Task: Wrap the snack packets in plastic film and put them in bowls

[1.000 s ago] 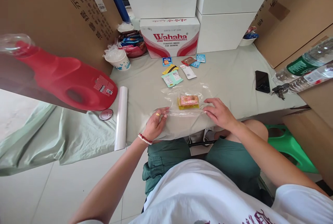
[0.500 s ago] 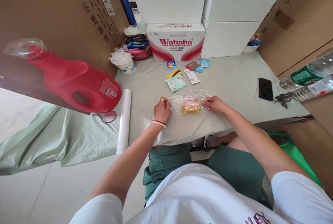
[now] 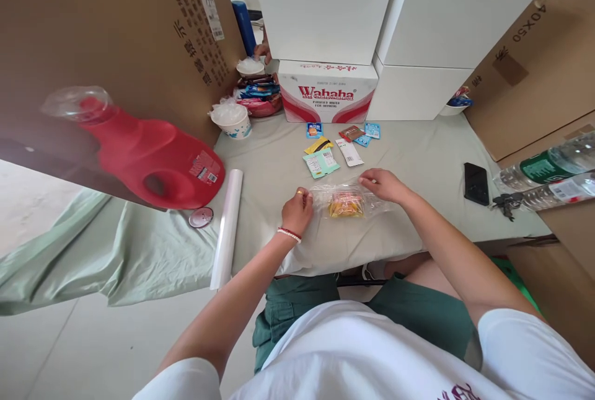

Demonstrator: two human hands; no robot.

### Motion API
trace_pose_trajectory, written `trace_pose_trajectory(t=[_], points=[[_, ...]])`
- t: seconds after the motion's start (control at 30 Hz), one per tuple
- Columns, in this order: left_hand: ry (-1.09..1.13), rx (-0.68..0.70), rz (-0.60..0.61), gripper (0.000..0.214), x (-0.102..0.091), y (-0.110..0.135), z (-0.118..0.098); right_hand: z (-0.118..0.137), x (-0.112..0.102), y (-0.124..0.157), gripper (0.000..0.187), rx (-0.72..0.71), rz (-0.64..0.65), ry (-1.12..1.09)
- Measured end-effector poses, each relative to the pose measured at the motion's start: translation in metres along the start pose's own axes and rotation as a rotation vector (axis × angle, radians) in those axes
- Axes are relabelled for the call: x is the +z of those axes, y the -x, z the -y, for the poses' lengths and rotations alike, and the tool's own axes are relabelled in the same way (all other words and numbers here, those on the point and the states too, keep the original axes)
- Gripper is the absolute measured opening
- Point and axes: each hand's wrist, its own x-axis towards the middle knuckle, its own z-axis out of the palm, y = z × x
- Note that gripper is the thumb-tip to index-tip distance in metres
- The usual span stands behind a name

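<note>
A clear plastic film (image 3: 367, 201) lies folded over a small yellow and pink snack packet (image 3: 346, 205) on the green cloth table (image 3: 418, 152). My left hand (image 3: 297, 211), with a ring and a bead bracelet, pinches the film's left end. My right hand (image 3: 383, 184) grips the film's far right edge, fingers closed on it. Both hands rest on the table on either side of the packet.
Several small sachets (image 3: 334, 146) lie beyond the packet. A roll of film (image 3: 227, 226) and a red jug (image 3: 153, 158) are at the left, a paper cup (image 3: 231, 120) and Wahaha box (image 3: 328, 93) behind, and a phone (image 3: 476, 183), keys and bottles (image 3: 553, 170) at the right.
Both hands moved forward from the table's near edge and folded the film over the snack packet; the flat sheet is now a tight wrap around it.
</note>
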Motion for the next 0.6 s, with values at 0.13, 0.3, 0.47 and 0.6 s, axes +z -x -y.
trace_pose_trajectory(t=[0.13,0.3,0.47,0.6], points=[[0.064,0.001,0.029,0.019,-0.004,0.001,-0.006,0.018,0.015,-0.026,0.031,0.034,0.311,-0.036],[0.283,0.003,0.013,0.033,-0.016,-0.005,-0.006,0.022,0.025,-0.027,0.033,0.039,0.446,-0.206],[0.335,-0.131,0.080,0.040,-0.024,-0.026,0.000,0.029,0.036,-0.013,0.027,-0.011,0.278,-0.152],[0.339,-0.053,0.279,0.051,-0.025,-0.039,-0.012,0.039,0.049,0.004,0.030,-0.121,0.111,0.008]])
